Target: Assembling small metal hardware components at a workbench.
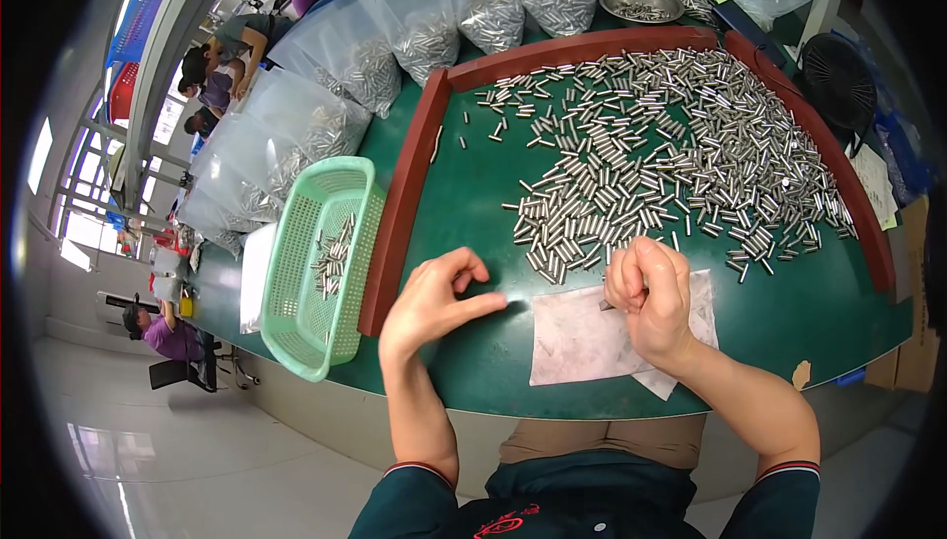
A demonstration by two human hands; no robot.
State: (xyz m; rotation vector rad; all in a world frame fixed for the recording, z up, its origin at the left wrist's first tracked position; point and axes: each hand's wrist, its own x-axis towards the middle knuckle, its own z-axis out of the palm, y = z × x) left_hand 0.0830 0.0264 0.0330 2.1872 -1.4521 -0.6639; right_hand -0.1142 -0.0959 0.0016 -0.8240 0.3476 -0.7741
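My left hand point(434, 304) hovers over the green tabletop, left of the cloth, its thumb and fingers apart and nothing between them. Above a stained whitish cloth point(572, 352), my right hand point(653, 297) is closed with its fingers curled in. A small dark end shows by its fingertips; whether the fingers grip it or it lies on the cloth is unclear. Just beyond the cloth, short shiny metal pins point(592, 199) lie in a broad heap that spreads to the far right.
A dark red wooden frame point(406, 199) borders the pins. Left of it stands a green plastic basket point(279, 292) holding some pins. Clear bags of pins point(424, 41) line the back, beside a metal bowl point(641, 8). A black fan point(837, 80) is at right. Other people sit far left.
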